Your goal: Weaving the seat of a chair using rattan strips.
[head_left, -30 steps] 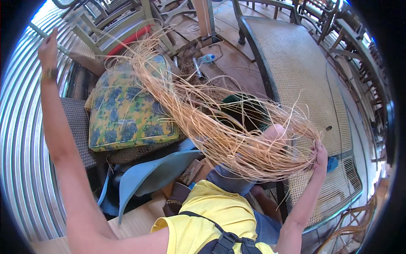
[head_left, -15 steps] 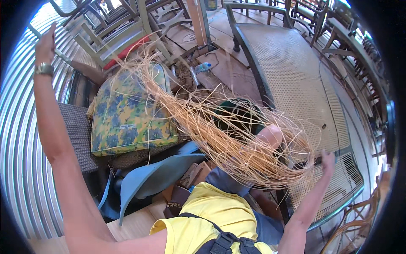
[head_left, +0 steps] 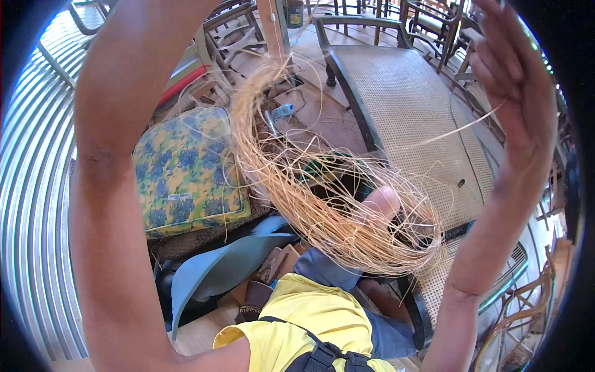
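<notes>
Strands of pale straw-coloured, thin, flexible cane (head_left: 334, 226), gathered in one long loose bundle, are lying across the middle of the view, curving from near a brown wooden post (head_left: 271, 31) down past the right edge of a square blue, green and yellow patterned cushion (head_left: 180, 167). Their looped lower end is bowing around the person's bare bent knee (head_left: 383, 199), which is showing through the tangle, and is overlapping the near side of a long dark-framed seat with a woven cane panel (head_left: 409, 93). The right hand (head_left: 511, 87) is hanging high at the right, close to the camera and well apart from that looped end, its fingers (head_left: 505, 43) pointing upward and bending slightly. One single pale strand (head_left: 458, 131) is running up to its palm, but whether the hand is grasping that strand I cannot tell. The person's bare left arm (head_left: 111, 204) is taking up the left side, while the left hand is lying beyond the top edge, so its grip I cannot tell either. A smooth curved light-blue plastic shell (head_left: 217, 266) is sitting below the cushion, beside the person's yellow short-sleeved shirt (head_left: 297, 310). A small clear bottle with a blue cap (head_left: 283, 111) is resting on the floor just beyond the bundle, and ribbed silvery metal sheeting (head_left: 37, 217) is lining the far left.
</notes>
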